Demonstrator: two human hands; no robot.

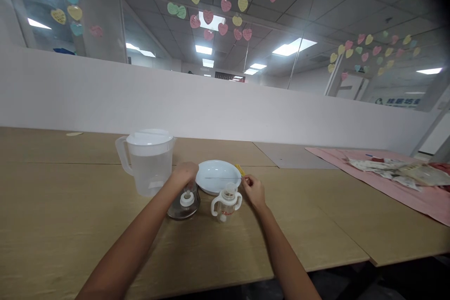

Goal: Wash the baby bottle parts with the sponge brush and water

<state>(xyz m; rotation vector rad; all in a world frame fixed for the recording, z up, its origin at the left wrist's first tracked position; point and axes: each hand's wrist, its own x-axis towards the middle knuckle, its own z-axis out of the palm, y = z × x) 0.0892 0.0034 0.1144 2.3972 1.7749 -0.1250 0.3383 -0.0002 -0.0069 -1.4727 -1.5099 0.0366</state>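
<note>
My right hand (255, 190) pinches one end of a thin straight rod (223, 178), which reaches left across the white bowl (207, 189). Too fine to identify, the rod may be a wire or a slim brush. Above a dark shiny tray (183, 213), at the bowl's left edge, my left hand (185, 173) is curled with its fingertips mostly hidden. I cannot make out what it holds. A white bottle collar ring (187, 198) lies on the tray. In front of the bowl stands a clear baby bottle (227, 206) with two white handles, upright and without a cap.
Left of the bowl stands a translucent lidded pitcher (152, 171). A small yellow item (239, 169) lies behind the bowl's right edge. Far right, a pink cloth (418, 198) carries packets. A white wall (218, 108) borders the wooden table (309, 225) at the back.
</note>
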